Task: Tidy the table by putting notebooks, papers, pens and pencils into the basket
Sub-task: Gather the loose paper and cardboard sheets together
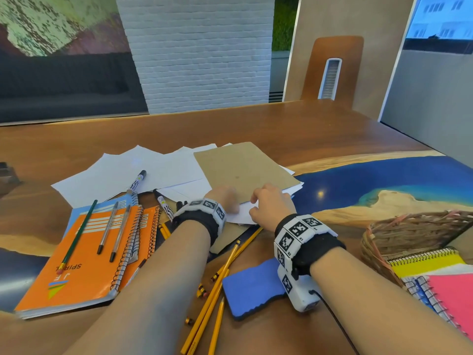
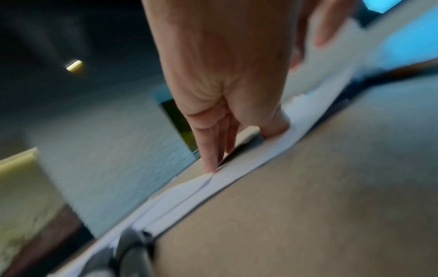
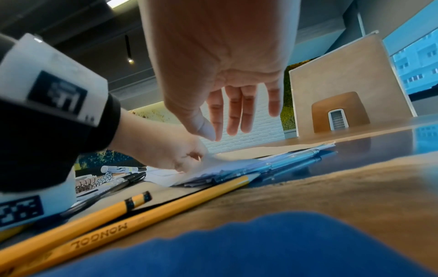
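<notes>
**A:** Where are the hands?

**B:** Both are at the near edge of a brown cardboard sheet (image 1: 243,170) lying on a spread of white papers (image 1: 133,172) in the middle of the wooden table (image 1: 281,124). The left hand (image 1: 224,198) presses down on the papers; in the left wrist view its fingertips (image 2: 209,165) touch the white sheets at the cardboard's edge, fingers fairly straight and close together, and a little motion blur hides any finer grip. The right hand (image 1: 271,206) is just beside it. In the right wrist view its fingers (image 3: 233,114) hang loosely spread above the papers, holding nothing.

**A:** And the things to tidy?

**B:** To the left lies an orange spiral notebook (image 1: 76,262) on top of other notebooks, with a green pencil (image 1: 78,234) and two pens (image 1: 114,229) lying on its cover. Two markers (image 1: 137,181) lie near the papers. Several yellow pencils (image 1: 217,285) lie scattered between the forearms, next to a blue foam pad (image 1: 252,288) under the right wrist. A blue pen (image 3: 279,163) lies by the papers' right edge.

**A:** The basket?

**B:** The woven wicker basket (image 1: 409,234) is at the right edge of the table, tipped toward the person. It holds a yellow spiral notebook (image 1: 430,262) and a pink notebook (image 1: 453,293).
</notes>
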`<state>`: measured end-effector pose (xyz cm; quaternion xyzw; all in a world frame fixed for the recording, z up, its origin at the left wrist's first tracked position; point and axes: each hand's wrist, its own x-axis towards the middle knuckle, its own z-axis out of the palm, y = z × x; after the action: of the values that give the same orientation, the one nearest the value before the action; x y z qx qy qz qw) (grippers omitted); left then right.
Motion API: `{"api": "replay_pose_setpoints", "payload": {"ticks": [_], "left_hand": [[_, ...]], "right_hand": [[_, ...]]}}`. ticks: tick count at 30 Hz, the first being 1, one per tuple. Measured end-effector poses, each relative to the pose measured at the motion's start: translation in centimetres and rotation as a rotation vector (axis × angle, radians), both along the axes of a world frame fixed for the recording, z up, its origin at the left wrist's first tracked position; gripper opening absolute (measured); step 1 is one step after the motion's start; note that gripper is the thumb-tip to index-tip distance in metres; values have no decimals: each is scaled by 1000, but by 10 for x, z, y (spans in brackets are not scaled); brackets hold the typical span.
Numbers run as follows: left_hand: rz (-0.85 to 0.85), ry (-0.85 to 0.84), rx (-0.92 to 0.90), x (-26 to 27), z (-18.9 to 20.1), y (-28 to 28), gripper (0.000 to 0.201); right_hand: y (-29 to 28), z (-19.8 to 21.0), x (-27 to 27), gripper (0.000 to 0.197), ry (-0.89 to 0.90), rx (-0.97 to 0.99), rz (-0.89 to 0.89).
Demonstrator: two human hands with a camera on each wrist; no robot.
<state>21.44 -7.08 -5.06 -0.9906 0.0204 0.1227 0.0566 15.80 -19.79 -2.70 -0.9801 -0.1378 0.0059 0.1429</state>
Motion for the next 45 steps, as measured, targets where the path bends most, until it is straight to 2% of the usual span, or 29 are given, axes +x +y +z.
{"api": "replay_pose_setpoints", "payload": {"ticks": [8,11,13,19,22,25,28,30,33,36,38,42,45], "left_hand": [[-58,-109,4,0,9,8,28],[-52,-275,-138,-9,15,19,25],[-45,-421,-293,-19,28,24,24],[-68,-871,-658,-45,89,35,20],[-144,-1001,-746,-59,122,32,19],[-203,-1105,-783,-78,153,28,17],[-210,-1151,-839,-97,175,22,19],[-204,-1161,-864,-107,185,17,20],[-224,-1197,-899,-120,197,8,20],[-211,-1212,-963,-128,202,-4,20],[-170,-1206,-1022,-129,205,-11,21],[-149,-1112,-1202,-129,212,-24,22],[-91,-911,-1206,-124,212,-39,21]], "right_hand": [[-7,-3,5,37,-6,-3,-47],[-8,-3,6,50,-58,-12,-66],[-8,-4,4,55,-78,-7,-62],[-2,0,-18,63,-58,17,-21],[-4,11,-27,77,-77,207,-89],[-16,32,-30,99,-145,445,-230],[-35,56,-33,121,-143,649,-329],[-52,71,-38,128,-152,817,-389],[-76,88,-45,114,-237,1027,-469],[-97,100,-55,70,-239,1102,-409],[-109,108,-65,49,-235,1123,-371],[-131,122,-81,36,-316,1189,-376],[-149,131,-94,34,-374,1330,-409]]}}
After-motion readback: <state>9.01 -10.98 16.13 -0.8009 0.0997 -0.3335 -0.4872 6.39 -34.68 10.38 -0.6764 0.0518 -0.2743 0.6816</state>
